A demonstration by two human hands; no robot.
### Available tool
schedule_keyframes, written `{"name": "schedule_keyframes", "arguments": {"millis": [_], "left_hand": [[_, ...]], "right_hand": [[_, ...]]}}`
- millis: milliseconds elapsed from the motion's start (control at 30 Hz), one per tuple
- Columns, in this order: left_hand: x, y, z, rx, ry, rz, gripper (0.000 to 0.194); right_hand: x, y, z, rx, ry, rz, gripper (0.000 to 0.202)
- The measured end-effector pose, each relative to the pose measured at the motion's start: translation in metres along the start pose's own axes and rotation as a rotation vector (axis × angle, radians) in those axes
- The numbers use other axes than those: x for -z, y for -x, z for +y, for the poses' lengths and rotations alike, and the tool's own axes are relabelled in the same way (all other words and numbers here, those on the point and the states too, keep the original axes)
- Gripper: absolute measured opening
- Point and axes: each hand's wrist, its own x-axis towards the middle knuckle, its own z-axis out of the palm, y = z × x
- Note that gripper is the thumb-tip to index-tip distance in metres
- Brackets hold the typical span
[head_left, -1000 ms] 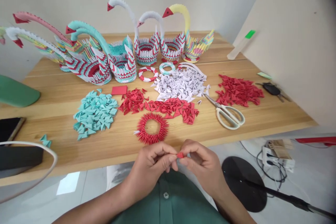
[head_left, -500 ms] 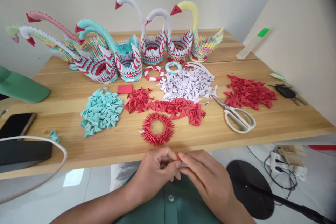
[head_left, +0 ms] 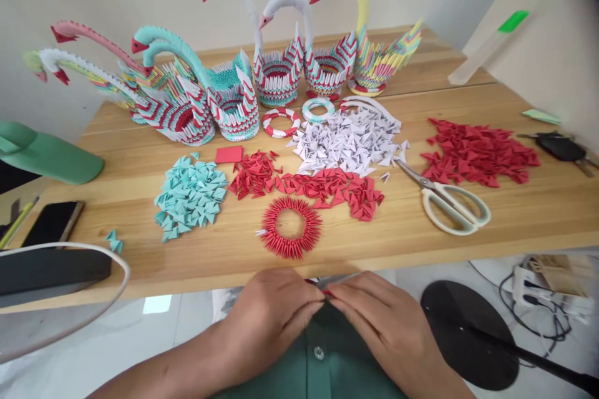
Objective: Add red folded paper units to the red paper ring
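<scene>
Close to my body, just off the table's front edge, my left hand (head_left: 274, 308) and my right hand (head_left: 381, 315) meet fingertip to fingertip. Both are closed, pinching a small red paper piece (head_left: 327, 293) that my fingers mostly hide. In front of them on the table lies a spiky ring of red folded-paper pieces (head_left: 307, 238), with a white tip sticking out on its left side. Behind the ring are loose red paper triangles (head_left: 362, 196), and a heap of white paper triangles (head_left: 346, 143) lies farther back. Turquoise paper triangles (head_left: 191, 196) are piled to the left.
Several folded-paper swans (head_left: 281, 84) stand along the back. White-handled scissors (head_left: 456, 209) and another red triangle pile (head_left: 482, 153) lie right. A green bottle (head_left: 56, 153), a phone (head_left: 53, 224) and a white cable (head_left: 126, 274) are left. A black round base (head_left: 468, 330) stands below right.
My left hand has turned so its back faces up, and the fingers of both hands have closed together around the red paper piece. The view has shifted slightly.
</scene>
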Motion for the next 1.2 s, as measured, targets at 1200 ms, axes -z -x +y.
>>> {"name": "schedule_keyframes", "arguments": {"millis": [1200], "left_hand": [[0.009,-0.032,-0.045,-0.151,-0.338,0.122,0.015]], "right_hand": [[-0.03,-0.018,0.021,-0.071,0.062,0.117,0.017]]}}
